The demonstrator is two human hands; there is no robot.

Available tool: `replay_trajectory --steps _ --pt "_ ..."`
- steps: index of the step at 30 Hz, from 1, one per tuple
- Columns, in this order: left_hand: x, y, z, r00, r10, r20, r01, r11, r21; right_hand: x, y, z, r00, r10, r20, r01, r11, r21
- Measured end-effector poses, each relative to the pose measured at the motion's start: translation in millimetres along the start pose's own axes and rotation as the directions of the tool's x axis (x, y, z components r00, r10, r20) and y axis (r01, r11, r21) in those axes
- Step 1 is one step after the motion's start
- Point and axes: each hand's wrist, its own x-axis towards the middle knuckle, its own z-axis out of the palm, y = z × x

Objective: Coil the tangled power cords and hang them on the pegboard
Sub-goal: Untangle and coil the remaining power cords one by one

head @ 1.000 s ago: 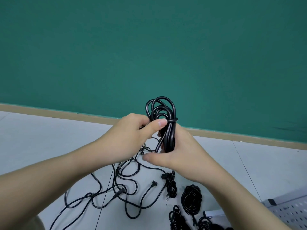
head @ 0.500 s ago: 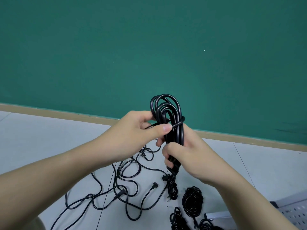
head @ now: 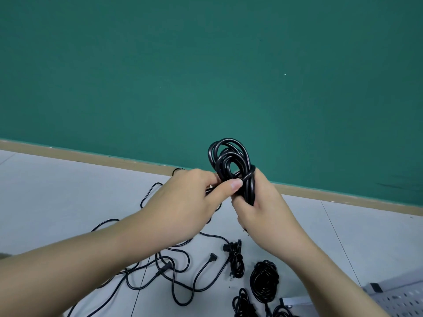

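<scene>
Both hands hold one coiled black cord (head: 231, 161) up before the green wall (head: 206, 65). The right hand (head: 263, 213) grips its bundle; the left hand (head: 183, 209) pinches a wrap. Loose cords (head: 183, 271) lie on the floor.

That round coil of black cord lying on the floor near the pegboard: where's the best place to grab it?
Grip the round coil across its bunched strands at the upper rim, coming from above. It lies flat, so pinching all loops together should keep them from spilling.

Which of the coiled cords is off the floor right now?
The coiled cord gripped by the left hand and the right hand; the other bundles lie on the floor.
</scene>
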Motion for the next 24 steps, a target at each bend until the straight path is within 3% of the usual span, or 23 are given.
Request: replay_trajectory --steps 5,9,14,18,22,24 --pt "-4 3 1 0.997 0.057 0.048 -0.059 0.997 0.049 2 -1 -3 0.988 0.150 0.044 -0.156 0.937 0.312" --pt "-6 -1 0 0.994 0.036 0.101 -0.065 0.952 0.300 2 -2 -4 0.973 0.207 0.098 -0.228 0.841 0.491" --pt "-10 9 -17 0.985 -0.001 0.171 -0.090 0.849 0.521 5 4 -7 0.943 0.293 0.157 -0.330 0.770 0.546" --pt "-13 22 -28 0.980 0.006 0.197 -0.143 0.710 0.690 6 6 -6 0.919 0.352 0.176 -0.385 0.712 0.587" --pt "-18 23 -33 0.968 -0.020 0.252 -0.191 0.598 0.779 5 8 -3 0.915 0.359 0.187 -0.398 0.712 0.579" --pt "-17 22 -37 0.966 0.004 0.260 -0.217 0.563 0.797 7 11 1 0.928 0.347 0.137 -0.367 0.784 0.501"
